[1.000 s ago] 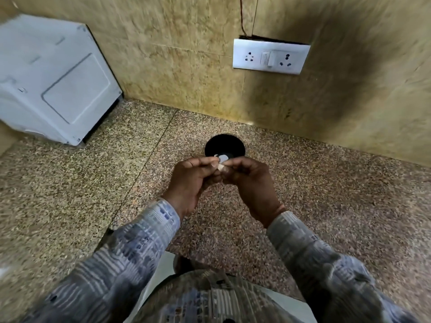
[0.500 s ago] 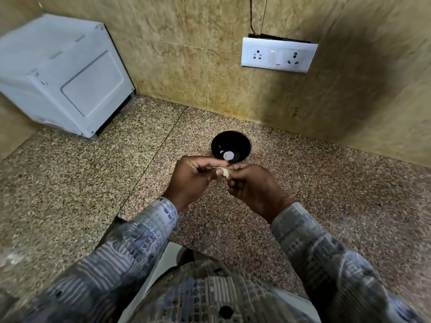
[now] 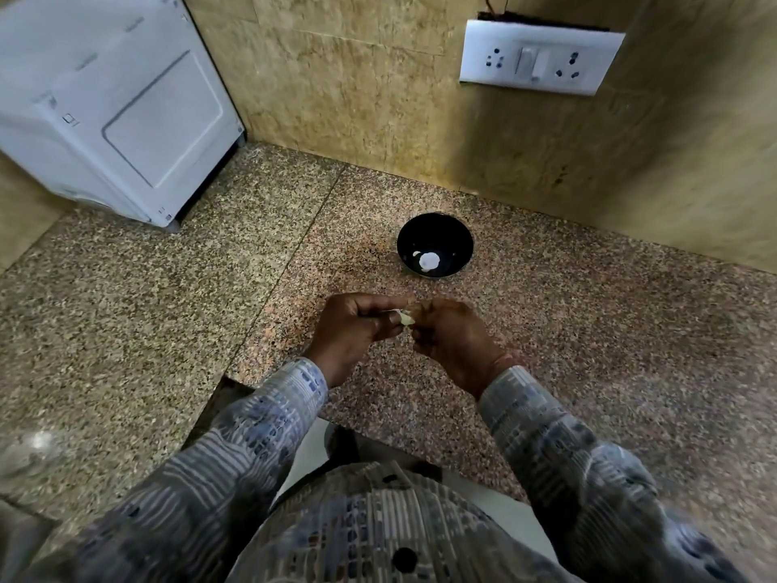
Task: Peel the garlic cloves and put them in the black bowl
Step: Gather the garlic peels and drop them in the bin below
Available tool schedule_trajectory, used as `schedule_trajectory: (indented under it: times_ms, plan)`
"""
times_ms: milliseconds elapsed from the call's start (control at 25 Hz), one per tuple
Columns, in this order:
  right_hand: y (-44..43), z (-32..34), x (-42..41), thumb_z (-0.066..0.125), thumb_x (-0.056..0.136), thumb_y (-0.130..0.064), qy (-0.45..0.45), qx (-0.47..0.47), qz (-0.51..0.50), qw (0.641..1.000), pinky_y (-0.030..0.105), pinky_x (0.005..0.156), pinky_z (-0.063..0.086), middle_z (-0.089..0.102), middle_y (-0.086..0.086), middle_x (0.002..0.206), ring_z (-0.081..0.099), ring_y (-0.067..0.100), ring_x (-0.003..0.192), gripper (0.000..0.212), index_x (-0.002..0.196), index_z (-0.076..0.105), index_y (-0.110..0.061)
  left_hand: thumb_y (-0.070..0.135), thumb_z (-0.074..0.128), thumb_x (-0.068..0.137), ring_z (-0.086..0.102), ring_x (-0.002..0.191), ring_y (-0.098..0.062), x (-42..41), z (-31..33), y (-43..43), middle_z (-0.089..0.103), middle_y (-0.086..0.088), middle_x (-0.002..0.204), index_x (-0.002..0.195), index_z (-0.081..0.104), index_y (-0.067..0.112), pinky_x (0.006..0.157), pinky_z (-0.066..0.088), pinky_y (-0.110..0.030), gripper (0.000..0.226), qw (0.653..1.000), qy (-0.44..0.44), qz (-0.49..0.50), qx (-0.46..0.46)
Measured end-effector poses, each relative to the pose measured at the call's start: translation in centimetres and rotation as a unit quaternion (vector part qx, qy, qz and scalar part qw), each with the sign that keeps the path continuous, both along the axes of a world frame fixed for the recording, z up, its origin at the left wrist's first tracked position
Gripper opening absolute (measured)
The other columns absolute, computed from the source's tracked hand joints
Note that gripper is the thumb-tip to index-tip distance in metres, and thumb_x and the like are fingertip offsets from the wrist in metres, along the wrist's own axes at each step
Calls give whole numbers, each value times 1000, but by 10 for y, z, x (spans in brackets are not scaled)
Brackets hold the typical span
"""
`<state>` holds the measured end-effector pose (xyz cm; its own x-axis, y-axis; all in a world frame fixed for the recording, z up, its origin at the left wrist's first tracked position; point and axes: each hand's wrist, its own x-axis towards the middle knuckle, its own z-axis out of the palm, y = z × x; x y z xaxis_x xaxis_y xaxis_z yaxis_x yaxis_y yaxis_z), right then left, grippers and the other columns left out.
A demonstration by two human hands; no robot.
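A pale garlic clove (image 3: 406, 318) sits between my two hands above the speckled granite counter. My left hand (image 3: 355, 330) pinches it from the left with curled fingers. My right hand (image 3: 452, 340) holds it from the right, fingers curled around it. Just beyond my hands stands the black bowl (image 3: 458, 241), with a white peeled clove (image 3: 429, 260) lying at its bottom. Most of the clove in my hands is hidden by my fingers.
A white appliance (image 3: 113, 103) stands at the back left against the tiled wall. A white socket plate (image 3: 540, 58) is mounted on the wall above the bowl. The counter's front edge has a cut-out near my body (image 3: 218, 397).
My hands have drawn back toward me, away from the bowl, still working the same clove. The view has tilted, so the bowl now shows fully beyond my fingers.
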<state>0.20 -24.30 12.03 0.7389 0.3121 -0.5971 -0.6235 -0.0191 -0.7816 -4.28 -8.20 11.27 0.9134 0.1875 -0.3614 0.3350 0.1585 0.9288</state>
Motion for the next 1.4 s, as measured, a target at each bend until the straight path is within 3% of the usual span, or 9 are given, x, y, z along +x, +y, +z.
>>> schedule_trajectory:
  times_ms: [240, 400, 600, 760, 880, 1080, 1200, 1280, 1400]
  plan:
    - [24, -95, 8, 66, 74, -21, -51, -266, 60, 961, 51, 75, 62, 73, 8, 68, 70, 31, 68, 11, 67, 73, -18, -11, 72, 87, 77, 92, -24, -3, -74, 27, 79, -13, 104, 96, 81, 9, 79, 62, -29, 24, 988, 148, 30, -22]
    - [34, -112, 10, 70, 87, -24, -160, -421, 193, 871, 26, 75, 51, 78, 7, 90, 72, 27, 87, 12, 87, 81, -19, -14, 70, 86, 77, 89, -24, -4, -108, 36, 80, -10, 93, 90, 80, 7, 79, 63, -32, 24, 976, 205, 56, -51]
    - [28, -113, 13, 73, 87, -21, -170, -438, 87, 878, 27, 84, 54, 80, 2, 95, 74, 21, 92, 13, 94, 83, -23, -15, 66, 89, 76, 78, -19, 6, -110, 42, 79, -10, 85, 90, 77, 3, 72, 63, -26, 21, 971, 226, 42, -58]
    - [30, -93, -1, 78, 87, -21, -59, -239, 23, 969, 38, 75, 61, 79, 4, 86, 75, 19, 80, 10, 97, 81, -20, -14, 69, 87, 77, 88, -28, 13, -107, 44, 78, -18, 94, 92, 79, 3, 76, 63, -32, 20, 977, 206, 16, -55]
    - [43, -86, -11, 81, 85, -12, -89, -222, 6, 971, 33, 65, 60, 77, 8, 75, 72, 20, 66, 9, 94, 80, -11, -12, 72, 85, 77, 87, -26, 17, -100, 42, 79, -17, 93, 97, 79, 2, 75, 61, -28, 19, 982, 183, -18, -43]
    - [51, -89, -9, 59, 97, 5, 125, -1, -222, 967, 36, 74, 62, 73, 15, 85, 71, 23, 73, 13, 97, 71, 1, -13, 68, 88, 76, 95, -29, 29, -100, 54, 78, -18, 101, 100, 77, -4, 85, 62, -37, 18, 979, 184, -11, -87]
    - [44, -96, 0, 60, 96, 0, -69, -257, 31, 963, 46, 73, 63, 74, 13, 83, 72, 31, 75, 16, 90, 72, -8, -16, 67, 87, 77, 94, -27, 29, -104, 59, 77, -18, 106, 102, 76, -7, 76, 62, -29, 19, 976, 198, 4, -88]
    - [45, -97, 2, 58, 97, -7, -182, -408, 252, 858, 42, 71, 61, 71, 7, 83, 71, 27, 78, 15, 88, 68, -13, -16, 67, 88, 78, 86, -24, 26, -105, 62, 78, -18, 100, 101, 76, -5, 68, 61, -24, 20, 974, 216, 12, -74]
    - [50, -95, 4, 61, 97, -15, -222, -477, 204, 826, 36, 70, 62, 73, 2, 83, 71, 20, 74, 17, 87, 74, -21, -16, 67, 88, 78, 81, -24, 24, -110, 65, 78, -19, 96, 97, 76, -3, 67, 62, -26, 18, 968, 237, 17, -76]
